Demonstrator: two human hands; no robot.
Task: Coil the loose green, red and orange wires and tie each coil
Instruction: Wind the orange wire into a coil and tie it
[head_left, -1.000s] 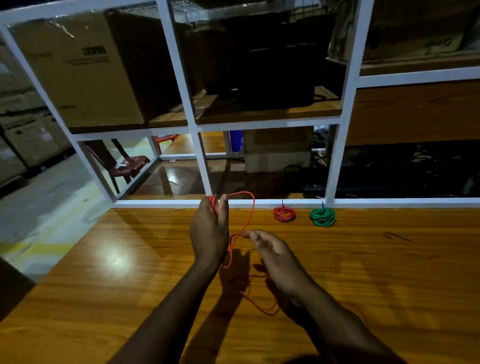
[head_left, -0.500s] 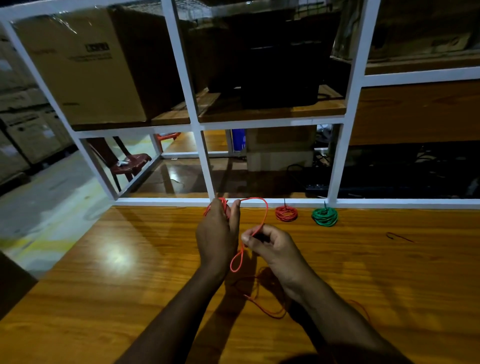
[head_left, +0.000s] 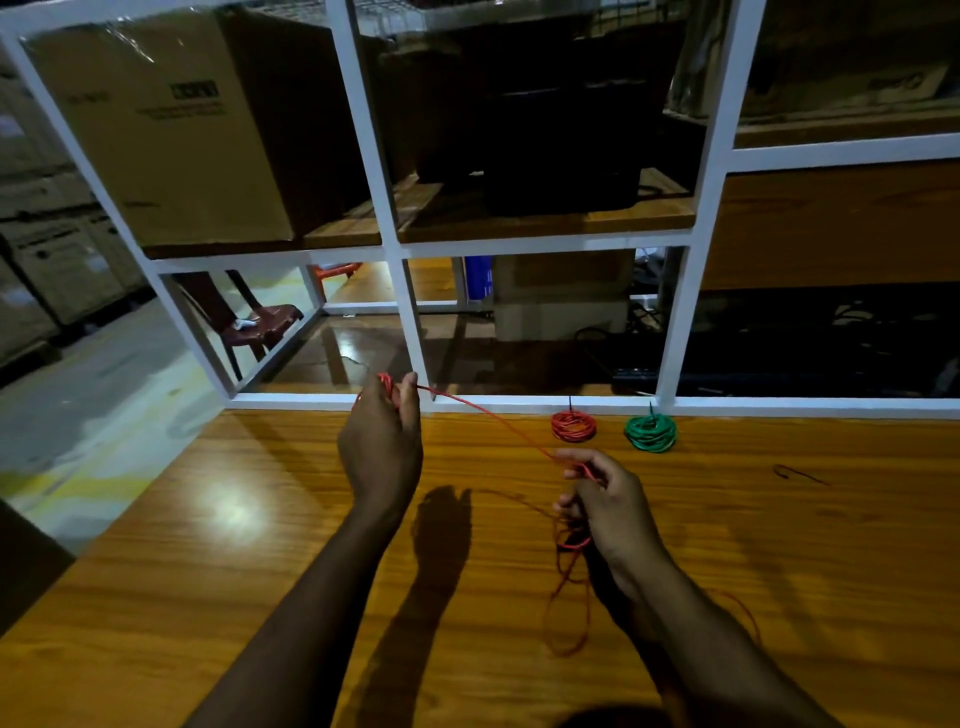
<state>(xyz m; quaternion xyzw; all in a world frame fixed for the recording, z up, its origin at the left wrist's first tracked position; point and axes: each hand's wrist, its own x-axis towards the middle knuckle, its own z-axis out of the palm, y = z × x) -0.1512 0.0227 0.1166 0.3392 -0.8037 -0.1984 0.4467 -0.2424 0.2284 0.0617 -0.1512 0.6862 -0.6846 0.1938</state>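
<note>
Between both hands, thin orange wire runs taut, fingers pinching it; slack loops below.

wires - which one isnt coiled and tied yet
The orange wire: it runs stretched between the left hand and right hand. The red coil and green coil lie bundled on the table.
</note>
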